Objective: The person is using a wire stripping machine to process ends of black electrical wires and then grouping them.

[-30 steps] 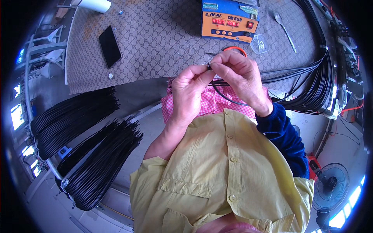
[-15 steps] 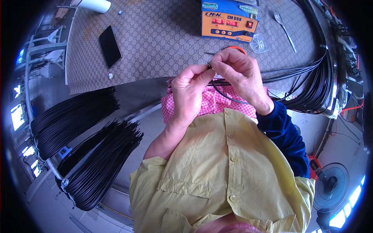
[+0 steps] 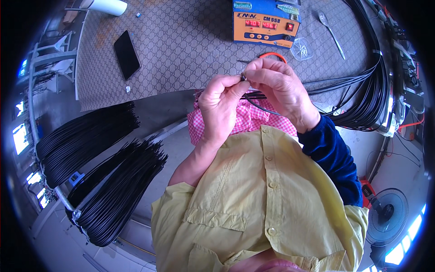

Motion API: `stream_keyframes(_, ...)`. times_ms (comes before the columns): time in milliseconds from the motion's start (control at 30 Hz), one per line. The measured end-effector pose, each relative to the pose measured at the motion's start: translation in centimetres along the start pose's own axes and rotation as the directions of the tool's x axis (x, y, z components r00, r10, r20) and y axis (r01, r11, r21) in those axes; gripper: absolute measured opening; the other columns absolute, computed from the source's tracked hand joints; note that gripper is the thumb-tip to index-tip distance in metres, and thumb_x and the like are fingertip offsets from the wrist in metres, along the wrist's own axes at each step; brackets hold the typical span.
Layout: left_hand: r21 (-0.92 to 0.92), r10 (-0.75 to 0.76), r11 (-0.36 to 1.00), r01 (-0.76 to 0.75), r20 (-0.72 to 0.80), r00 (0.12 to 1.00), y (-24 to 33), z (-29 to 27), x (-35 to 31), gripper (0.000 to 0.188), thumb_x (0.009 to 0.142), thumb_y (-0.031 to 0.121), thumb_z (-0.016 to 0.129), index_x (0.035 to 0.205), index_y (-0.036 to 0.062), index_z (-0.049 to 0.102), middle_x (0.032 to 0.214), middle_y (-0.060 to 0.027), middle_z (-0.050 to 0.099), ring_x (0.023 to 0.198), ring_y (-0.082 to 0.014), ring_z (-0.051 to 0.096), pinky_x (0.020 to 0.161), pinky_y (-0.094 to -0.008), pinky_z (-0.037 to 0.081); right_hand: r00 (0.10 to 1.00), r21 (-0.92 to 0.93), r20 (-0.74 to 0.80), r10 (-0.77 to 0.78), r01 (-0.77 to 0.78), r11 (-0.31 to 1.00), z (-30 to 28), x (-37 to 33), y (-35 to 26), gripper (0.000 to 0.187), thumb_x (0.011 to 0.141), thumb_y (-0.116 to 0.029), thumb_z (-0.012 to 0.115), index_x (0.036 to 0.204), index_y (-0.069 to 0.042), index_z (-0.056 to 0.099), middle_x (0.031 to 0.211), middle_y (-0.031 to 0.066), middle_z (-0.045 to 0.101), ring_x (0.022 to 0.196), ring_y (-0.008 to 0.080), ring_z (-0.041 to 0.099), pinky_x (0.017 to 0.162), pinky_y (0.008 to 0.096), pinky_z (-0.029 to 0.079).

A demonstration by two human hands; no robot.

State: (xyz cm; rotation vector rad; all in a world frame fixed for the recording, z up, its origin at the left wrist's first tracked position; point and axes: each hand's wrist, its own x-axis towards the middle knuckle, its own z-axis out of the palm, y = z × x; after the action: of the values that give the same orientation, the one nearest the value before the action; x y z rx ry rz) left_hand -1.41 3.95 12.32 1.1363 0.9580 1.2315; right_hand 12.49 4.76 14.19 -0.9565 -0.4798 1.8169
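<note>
My left hand (image 3: 220, 105) pinches the end of a black cable (image 3: 260, 108) between thumb and forefinger, above the table's near edge. Close against it, my right hand (image 3: 283, 88) is closed, thumb and forefinger together at that same cable tip. Whatever the right fingertips grip there is too small to make out. From the tip the cable curves down and right beneath my right hand. Just beyond my hands lies a tool with orange handles (image 3: 273, 55), partly covered by the right hand. A pink checked cloth (image 3: 260, 119) lies under my hands.
A blue and orange box with a lit display (image 3: 265, 25) stands at the back. Beside it are a clear dish (image 3: 302, 49) and a spoon (image 3: 332, 36). A phone (image 3: 127, 55) lies left. Black cables (image 3: 362, 109) bundle at right; more bundles (image 3: 122, 195) hang at left. A fan (image 3: 386, 213) stands right.
My right hand has shifted slightly, its fingertips still at the cable tip. The cable loop below it sits a little differently. My left hand has barely moved.
</note>
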Motion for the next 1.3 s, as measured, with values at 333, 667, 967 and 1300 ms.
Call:
stream_keyframes(333,-0.267,-0.33,0.907,0.325,0.03,0.944,0.7,0.2,0.2,0.01,0.079,-0.002,0.058,0.088,-0.0032,0.058,0.076,-0.0018,0.057,0.066,-0.004,0.049,0.059,-0.0166,0.04,0.924,-0.527,-0.057,-0.379,0.295,0.797,0.5,-0.3,0.9,0.005,0.074,-0.003,0.057,0.077,0.001,0.057,0.075,0.0032,0.058,0.07,0.0076,0.053,0.062,0.0221,0.045)
stream_keyframes(667,-0.143,-0.171,0.976,0.166,-0.023,0.985,0.4,0.5,-0.3,0.01,0.077,-0.004,0.058,0.087,-0.0022,0.056,0.075,-0.0017,0.056,0.065,-0.005,0.05,0.06,-0.0175,0.042,0.995,0.023,-0.091,-0.028,0.03,0.999,0.3,-0.4,0.5,0.008,0.075,-0.006,0.058,0.08,0.0,0.057,0.073,0.0013,0.055,0.066,0.0076,0.05,0.064,0.0207,0.04)
stream_keyframes(967,-0.097,-0.135,0.987,0.132,-0.035,0.99,0.0,0.1,-0.6,0.01,0.077,-0.004,0.058,0.087,-0.0023,0.056,0.078,-0.0021,0.057,0.07,-0.0056,0.051,0.062,-0.0189,0.044,0.993,0.042,-0.118,0.017,-0.012,0.999,0.6,-1.1,0.6,0.006,0.074,-0.005,0.057,0.078,-0.001,0.057,0.071,-0.0007,0.053,0.064,0.0077,0.049,0.06,0.0206,0.038)
stream_keyframes(1300,-0.158,-0.313,0.939,0.305,-0.027,0.949,0.7,0.1,-0.2,0.014,0.081,0.003,0.056,0.093,-0.0037,0.058,0.075,-0.0023,0.057,0.067,-0.0058,0.051,0.061,-0.0173,0.041,0.695,-0.808,0.352,-0.627,0.564,0.171,-0.3,-1.7,0.1,0.015,0.065,0.001,0.061,0.079,-0.002,0.057,0.074,0.0099,0.055,0.067,0.0248,0.054,0.064,0.0323,0.044)
